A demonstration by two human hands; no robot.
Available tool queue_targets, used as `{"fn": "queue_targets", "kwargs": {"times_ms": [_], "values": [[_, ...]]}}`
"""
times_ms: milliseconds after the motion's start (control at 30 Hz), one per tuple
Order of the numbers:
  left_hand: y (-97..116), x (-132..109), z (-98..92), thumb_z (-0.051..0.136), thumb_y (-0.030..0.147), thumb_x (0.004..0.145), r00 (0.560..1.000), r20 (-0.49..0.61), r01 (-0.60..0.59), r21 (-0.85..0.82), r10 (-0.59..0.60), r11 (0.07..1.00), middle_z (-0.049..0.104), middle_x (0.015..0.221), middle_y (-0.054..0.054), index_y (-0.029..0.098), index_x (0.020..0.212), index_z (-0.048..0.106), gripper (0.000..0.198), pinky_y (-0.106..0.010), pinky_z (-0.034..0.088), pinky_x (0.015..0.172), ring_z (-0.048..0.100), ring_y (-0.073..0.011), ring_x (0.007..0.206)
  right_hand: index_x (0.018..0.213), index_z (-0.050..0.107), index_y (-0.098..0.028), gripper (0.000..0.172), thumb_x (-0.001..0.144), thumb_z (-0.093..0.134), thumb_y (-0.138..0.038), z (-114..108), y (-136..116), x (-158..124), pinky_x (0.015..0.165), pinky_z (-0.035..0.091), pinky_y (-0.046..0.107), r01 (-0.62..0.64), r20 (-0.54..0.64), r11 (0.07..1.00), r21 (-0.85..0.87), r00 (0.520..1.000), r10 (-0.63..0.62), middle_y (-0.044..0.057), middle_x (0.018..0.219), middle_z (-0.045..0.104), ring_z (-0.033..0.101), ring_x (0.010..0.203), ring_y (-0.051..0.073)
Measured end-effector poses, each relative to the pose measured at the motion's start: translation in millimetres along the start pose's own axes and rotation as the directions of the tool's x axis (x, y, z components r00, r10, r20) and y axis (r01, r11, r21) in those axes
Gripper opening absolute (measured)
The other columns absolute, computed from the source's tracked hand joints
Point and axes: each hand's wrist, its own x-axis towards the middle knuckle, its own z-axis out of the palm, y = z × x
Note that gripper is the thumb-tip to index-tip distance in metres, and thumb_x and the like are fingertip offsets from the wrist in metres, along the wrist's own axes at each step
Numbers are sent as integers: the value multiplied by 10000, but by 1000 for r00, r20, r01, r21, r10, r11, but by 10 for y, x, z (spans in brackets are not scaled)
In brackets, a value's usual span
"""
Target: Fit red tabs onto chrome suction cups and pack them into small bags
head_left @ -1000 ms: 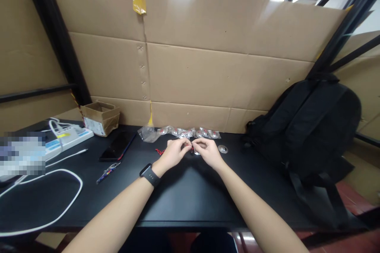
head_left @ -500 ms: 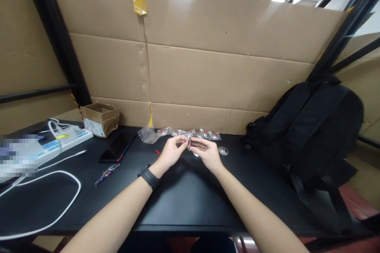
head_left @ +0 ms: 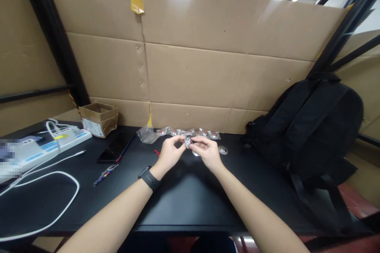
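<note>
Between both hands, above the black table, is a small round silver disc (head_left: 188, 142). My left hand (head_left: 170, 152), with a dark watch on its wrist, pinches the disc's left edge. On the right edge, the fingers of my right hand (head_left: 208, 153) are closed. Another silver disc (head_left: 195, 153) lies on the table just below the fingers, partly hidden. A further round metal disc (head_left: 223, 150) rests to the right of my right hand. Behind the hands, several discs in clear wrappers (head_left: 213, 135) form a row, beside a crumpled clear bag (head_left: 147, 135).
On the left are a power strip (head_left: 56, 146) with white cables, an open cardboard box (head_left: 99, 118), a dark phone (head_left: 116, 147) and a keychain (head_left: 106, 174). A black backpack (head_left: 320, 126) stands at the right. A cardboard wall (head_left: 192, 75) closes off the back.
The disc between my fingers has turned from nearly edge-on to showing its round silver face. Both hands stay in almost the same place.
</note>
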Motion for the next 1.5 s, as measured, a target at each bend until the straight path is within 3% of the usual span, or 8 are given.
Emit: {"fn": "queue_targets", "kwargs": {"times_ms": [133, 300, 433, 800, 967, 1167, 1400, 1500], "values": [[-31, 14, 11, 748, 349, 802, 998, -6, 58, -97, -59, 994, 770, 898, -85, 149, 874, 743, 213, -326, 554, 839, 712, -214, 847, 966, 784, -210, 334, 674, 870, -349, 12, -1, -3, 763, 625, 383, -12, -13, 1000, 7, 1000, 12, 86, 1026, 766, 745, 800, 243], [-69, 15, 30, 778, 370, 777, 980, 68, 201, -291, -190, 935, 762, 925, -103, 131, 914, 724, 280, -339, 566, 841, 713, -211, 842, 962, 789, -202, 336, 671, 872, -350, 21, 7, -9, 781, 625, 403, -57, -6, 998, 31, 998, 57, 91, 991, 775, 753, 822, 263], [-69, -16, 68, 763, 354, 804, 967, 135, 253, -367, -217, 895, 754, 983, -108, 131, 979, 712, 288, -340, 548, 883, 703, -213, 913, 927, 796, -203, 329, 644, 888, -342, -7, 46, -5, 803, 623, 406, -64, -5, 996, 54, 998, 65, 89, 1017, 772, 751, 836, 260], [-49, -21, 112, 677, 407, 866, 974, 128, 215, -250, -188, 944, 726, 862, -69, 127, 868, 697, 281, -281, 500, 791, 657, -190, 816, 940, 793, -178, 336, 651, 884, -324, -30, 117, 2, 757, 623, 368, -55, 8, 998, 32, 998, 55, 91, 1023, 770, 748, 798, 233], [-63, 1, 83, 647, 352, 888, 988, 98, 137, -182, -121, 974, 714, 827, -56, 137, 862, 699, 223, -271, 489, 765, 648, -181, 785, 961, 783, -189, 348, 653, 886, -315, -31, 92, 5, 798, 616, 400, -84, 26, 994, 66, 996, 82, 85, 942, 783, 756, 824, 257], [-1, 18, 68, 765, 295, 791, 972, 134, 227, -332, -192, 916, 743, 997, -98, 135, 975, 701, 252, -332, 510, 904, 690, -220, 938, 815, 796, -194, 207, 660, 881, -302, -101, -3, 32, 794, 596, 363, -5, -23, 1000, -21, 1000, 4, 91, 1024, 767, 730, 900, 253], [50, -11, 81, 832, 295, 722, 946, 175, 324, -429, -274, 843, 756, 1012, -119, 125, 988, 730, 332, -379, 502, 957, 698, -245, 969, 1015, 768, -193, 369, 686, 872, -323, -105, -33, 7, 666, 558, 316, -168, 36, 982, 82, 986, 166, 54, 801, 763, 691, 677, 183], [33, -16, 80, 819, 308, 747, 948, 191, 317, -461, -256, 829, 762, 986, -105, 133, 962, 735, 290, -344, 508, 925, 700, -225, 937, 1082, 750, -208, 426, 687, 872, -312, -85, -46, 0, 673, 540, 308, -177, 69, 976, 124, 983, 169, 44, 830, 758, 672, 674, 162]]}}
